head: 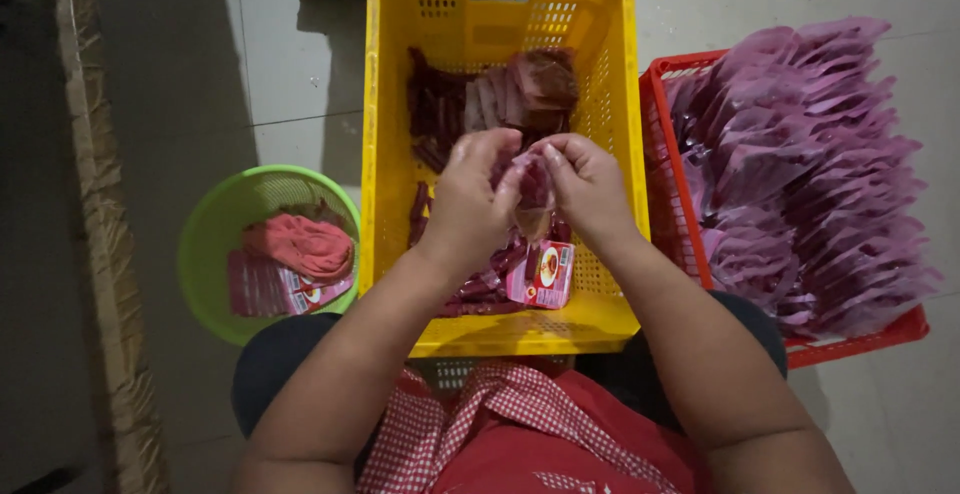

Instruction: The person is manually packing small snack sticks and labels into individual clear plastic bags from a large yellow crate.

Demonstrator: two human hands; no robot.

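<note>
Red cloth with a white check trim, an apron (520, 434) by the look of it, covers the person's lap at the bottom of the view, and both bare forearms reach forward from it over a yellow plastic crate (610, 154). Held up between the two hands, above the middle of the crate, is a small clear pouch (533, 199) with something dark red inside. The left hand (470, 199) has its fingers curled shut on the pouch's left edge; the right hand (590, 189) pinches the right edge between thumb and fingertips, so both hands grip it at the top.

Inside the crate lie rows of dark red strips (440, 114) and paler pinkish slices (530, 84) toward the far end, with more strips close under the wrists. A small printed red and white packet (545, 274) rests near the crate's near wall.

To the person's right, touching the yellow crate, a red crate (900, 329) is heaped with purple pouches (800, 164). On the left, apart on the tiled floor, a green round basket (215, 224) holds a pink cloth (300, 244) atop a few flat packets (262, 289).
</note>
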